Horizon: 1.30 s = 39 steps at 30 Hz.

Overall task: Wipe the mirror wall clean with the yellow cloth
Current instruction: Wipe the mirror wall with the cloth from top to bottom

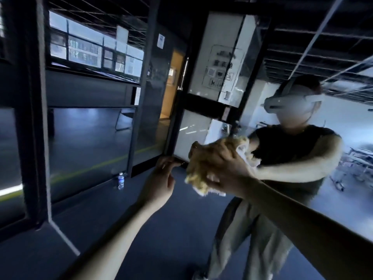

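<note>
The mirror wall (343, 122) fills the right side of the view and reflects a person in a black top with a headset. My right hand (220, 162) reaches out at chest height and grips the bunched yellow cloth (196, 179), pressing it against the glass. The cloth is crumpled, with a pale fold hanging below the hand. My left hand (161, 178) is raised just left of the cloth, fingers loosely curled and holding nothing. Its fingertips are close to the glass; whether they touch it I cannot tell. The image is blurred around both hands.
Black-framed glass partitions (42, 138) run along the left. A small water bottle (120, 180) stands on the dark floor at the foot of a partition. A door with an orange-lit room behind it (171, 85) shows in the middle.
</note>
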Tool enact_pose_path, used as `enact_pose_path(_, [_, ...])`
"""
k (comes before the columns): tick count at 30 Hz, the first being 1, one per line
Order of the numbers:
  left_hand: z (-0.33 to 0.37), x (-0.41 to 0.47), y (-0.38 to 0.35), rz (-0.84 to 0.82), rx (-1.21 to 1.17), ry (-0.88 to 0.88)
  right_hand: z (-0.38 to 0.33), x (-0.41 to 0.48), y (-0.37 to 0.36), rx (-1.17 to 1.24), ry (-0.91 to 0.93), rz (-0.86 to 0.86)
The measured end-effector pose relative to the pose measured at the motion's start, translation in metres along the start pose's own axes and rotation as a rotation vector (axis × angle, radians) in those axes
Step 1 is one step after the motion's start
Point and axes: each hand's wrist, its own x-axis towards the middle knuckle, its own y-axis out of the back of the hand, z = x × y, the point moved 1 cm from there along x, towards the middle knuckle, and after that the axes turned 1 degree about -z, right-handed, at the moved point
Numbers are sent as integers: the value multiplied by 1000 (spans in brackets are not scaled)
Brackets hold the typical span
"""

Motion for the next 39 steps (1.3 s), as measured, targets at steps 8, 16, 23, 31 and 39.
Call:
enact_pose_path(8, [-32,-2,30,-91,48,-23,33,80,18,-180,-189,49])
enact_pose_path(16, [-38,-3,24,-74,40,15,-30,101,-22,103,-228,-226])
enact_pose_path(23, [-20,-23,-12,-230,33,63,-68,23,-61,6,-16,-495])
enact_pose_path(31, [20,-13,-32,-308,-54,16,-30,-124,31,-34,-420,67])
enact_pose_path(39, [47,-4,-49,-286,-132,-16,-27,-82,47,-253,-460,147])
